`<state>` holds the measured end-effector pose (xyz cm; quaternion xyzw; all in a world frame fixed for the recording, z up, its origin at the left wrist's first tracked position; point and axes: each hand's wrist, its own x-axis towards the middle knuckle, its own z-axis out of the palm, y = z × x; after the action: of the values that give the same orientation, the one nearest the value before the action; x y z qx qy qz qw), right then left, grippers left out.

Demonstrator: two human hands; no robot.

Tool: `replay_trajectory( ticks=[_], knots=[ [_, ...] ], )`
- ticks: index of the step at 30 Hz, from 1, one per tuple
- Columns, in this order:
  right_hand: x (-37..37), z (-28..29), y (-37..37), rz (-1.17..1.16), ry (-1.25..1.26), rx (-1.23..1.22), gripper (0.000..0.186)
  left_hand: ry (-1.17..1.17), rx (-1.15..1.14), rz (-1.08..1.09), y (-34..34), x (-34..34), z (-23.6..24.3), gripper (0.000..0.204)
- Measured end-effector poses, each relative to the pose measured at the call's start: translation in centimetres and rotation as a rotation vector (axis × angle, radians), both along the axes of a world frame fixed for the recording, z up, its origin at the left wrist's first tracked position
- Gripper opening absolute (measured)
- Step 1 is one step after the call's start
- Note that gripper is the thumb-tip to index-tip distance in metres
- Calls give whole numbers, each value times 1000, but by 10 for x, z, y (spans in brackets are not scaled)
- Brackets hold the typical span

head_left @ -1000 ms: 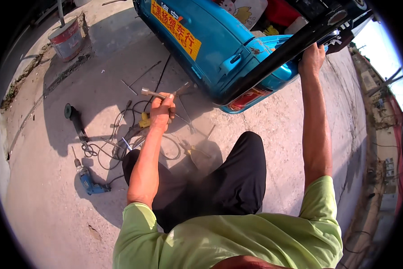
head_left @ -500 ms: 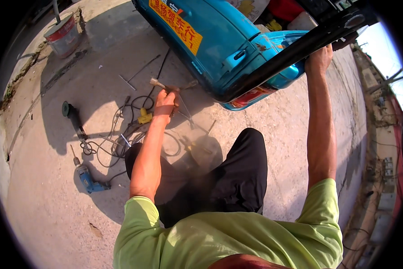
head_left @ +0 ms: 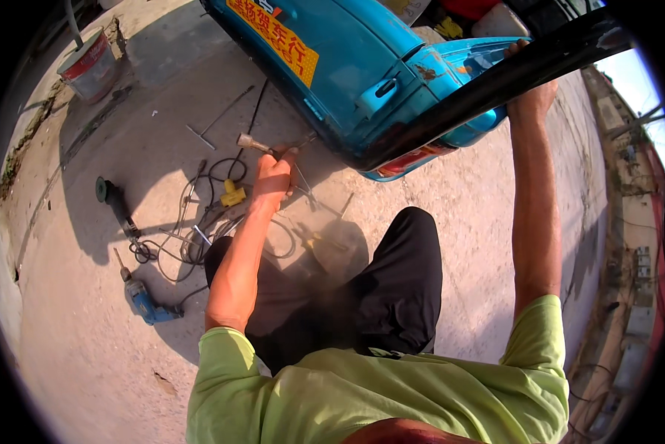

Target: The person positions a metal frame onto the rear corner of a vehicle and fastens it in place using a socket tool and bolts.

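Observation:
My left hand (head_left: 274, 180) is closed around a short hand tool with a tan, flared end (head_left: 249, 141); its exact kind is unclear. It is held low, beside the lower edge of a blue vehicle body (head_left: 347, 52). My right hand (head_left: 533, 100) reaches under a thick black bar (head_left: 488, 80) along the body's near end. Fingertips show on the bar's far side, and the bar hides the rest of the grip. A red lamp (head_left: 414, 161) sits beneath the bar.
On the concrete to the left lie an angle grinder (head_left: 116, 203), a blue drill (head_left: 146, 300), tangled cords with a yellow connector (head_left: 233, 194), and a T-handled rod (head_left: 203, 136). A bucket (head_left: 88, 66) stands far left. Yellow-handled pliers (head_left: 325, 240) lie before my knees.
My left hand and its tool have shifted slightly left. Fingertips of my right hand now show beyond the black bar. The view has also moved a little.

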<state>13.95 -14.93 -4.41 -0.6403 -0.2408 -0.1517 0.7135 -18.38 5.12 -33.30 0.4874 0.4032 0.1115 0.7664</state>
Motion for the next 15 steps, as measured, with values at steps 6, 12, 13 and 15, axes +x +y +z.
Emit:
replay_trajectory(
  ticks=[6, 12, 13, 15],
  knots=[
    [-13, 3, -1, 9, -19, -5, 27, -113, 1315, -441, 42, -14, 2, 30],
    [0, 0, -9, -2, -71, -89, 26, -133, 1474, -354, 30, -17, 10, 33],
    [-6, -1, -4, 38, -43, -39, 25, -75, 1356, -317, 24, -21, 5, 35],
    [-14, 1, 2, 47, -51, -36, 23, -102, 1038, -236, 14, -22, -16, 33]
  ],
)
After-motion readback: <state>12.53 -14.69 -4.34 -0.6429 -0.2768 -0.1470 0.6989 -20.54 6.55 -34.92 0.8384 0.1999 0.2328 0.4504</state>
